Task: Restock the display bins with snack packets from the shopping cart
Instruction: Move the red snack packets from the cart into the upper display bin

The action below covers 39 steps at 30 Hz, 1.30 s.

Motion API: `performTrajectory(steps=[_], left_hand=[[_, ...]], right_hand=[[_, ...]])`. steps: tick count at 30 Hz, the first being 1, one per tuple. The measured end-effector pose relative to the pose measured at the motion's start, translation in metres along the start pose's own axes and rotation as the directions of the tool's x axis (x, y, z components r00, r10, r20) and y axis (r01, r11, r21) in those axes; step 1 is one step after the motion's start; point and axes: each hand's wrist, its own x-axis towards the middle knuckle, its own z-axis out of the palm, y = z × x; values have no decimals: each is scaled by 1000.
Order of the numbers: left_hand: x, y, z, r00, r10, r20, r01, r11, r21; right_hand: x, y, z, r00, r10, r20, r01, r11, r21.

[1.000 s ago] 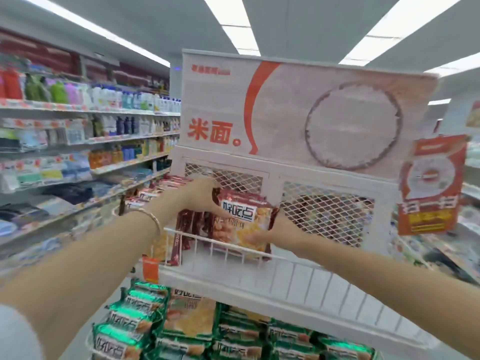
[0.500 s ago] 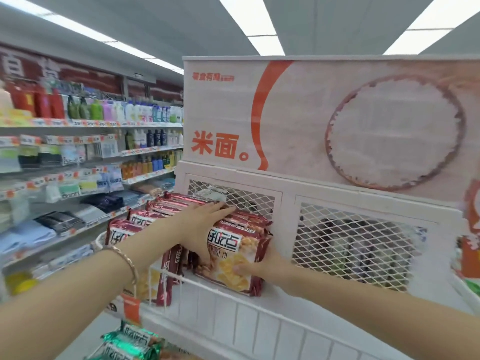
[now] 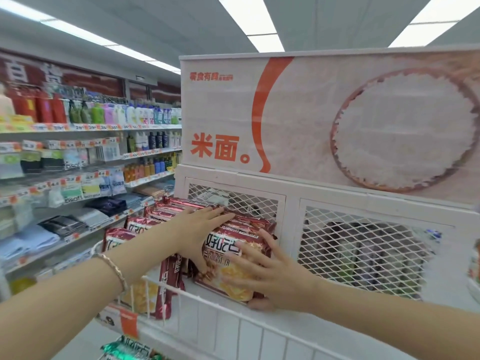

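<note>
Packet (image 3: 223, 242) stands upright, leaning back on row (image 3: 176, 205). Right hand (image 3: 270, 276) presses flat on its face; left hand (image 3: 200, 229) lies flat on top.

Slim, pale, ridged wrist bracelet (image 3: 114, 268)

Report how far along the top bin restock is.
Done: rows of red packets stand in the left part of the bin. In hand: the left hand lies flat on top of the rightmost stack while the right hand spreads over its front packet. Left: the bin's right part is bare; the cart is unseen.
</note>
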Motion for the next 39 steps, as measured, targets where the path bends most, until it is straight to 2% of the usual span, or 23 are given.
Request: performTrajectory(steps=[3, 6, 8, 9, 11, 12, 14, 16, 19, 21, 27, 31, 35, 39], left_hand=[[3, -2, 4, 999, -15, -35, 16, 999, 31], [2, -2, 2, 1000, -14, -8, 14, 1000, 2], [-7, -2, -7, 1000, 3, 22, 0, 991, -134], [-16, -3, -14, 1000, 2, 21, 3, 968, -251], [-37, -10, -24, 998, -32, -53, 3, 876, -482], [-50, -18, -27, 991, -79, -109, 6, 834, -551], [-79, -39, -25, 956, -209, -204, 48, 802, -595], [-115, -62, -14, 923, -308, -231, 120, 801, -586], [-180, -93, 12, 905, -385, -179, 213, 777, -593], [-225, -117, 36, 891, -432, -140, 281, 766, -579], [-355, -170, 154, 821, -548, 160, 542, 659, -521], [-432, -178, 241, 733, -581, 353, 667, 512, -542], [-501, -168, 321, 610, -580, 540, 788, 369, -494], [-547, -151, 380, 515, -552, 656, 853, 251, -458]], right_hand=[[8, 2, 7, 1000, 10, 8, -9, 994, -107], [9, 0, -1, 997, 45, 63, -38, 993, -111], [9, -1, -12, 998, 45, 46, -44, 999, -27], [11, 0, -20, 998, 56, 18, -57, 996, 73], [18, 8, -41, 988, 127, -90, -100, 960, 261], [24, 13, -50, 970, 180, -162, -127, 948, 291], [44, 18, -70, 918, 306, -253, -226, 926, 301], [76, 10, -88, 871, 407, -275, -307, 888, 342], [139, -23, -109, 837, 480, -262, -343, 834, 432], [184, -57, -120, 844, 482, -234, -333, 814, 476], [291, -214, -122, 939, 345, 7, -275, 735, 620], [330, -325, -102, 969, 210, 128, -236, 652, 721], [349, -418, -90, 951, 0, 308, -245, 607, 756], [360, -486, -75, 887, -220, 407, -225, 563, 795]])
